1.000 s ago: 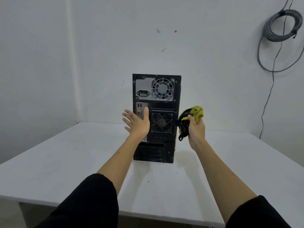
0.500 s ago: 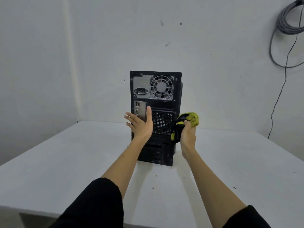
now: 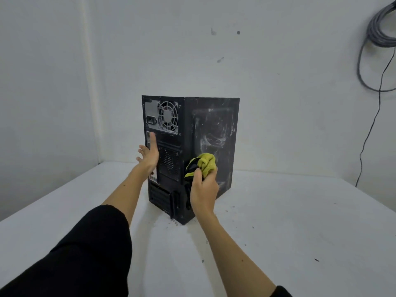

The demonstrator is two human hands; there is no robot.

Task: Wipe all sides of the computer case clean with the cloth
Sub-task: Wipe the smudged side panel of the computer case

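A white table (image 3: 278, 243) fills the lower part of the view, its top matte and scuffed; small dark specks (image 3: 316, 260) lie scattered over it, thickest toward the middle and a few out to the right; behind it stand white walls (image 3: 278, 103) that meet in a corner (image 3: 90, 82) at the left; a few dark marks (image 3: 238, 32) dot the back wall high up; at the upper right a coil of grey cable (image 3: 381, 33) hangs on the wall, loops drooping below it; a thin black cord (image 3: 374, 125) runs down from it toward the table's far edge.
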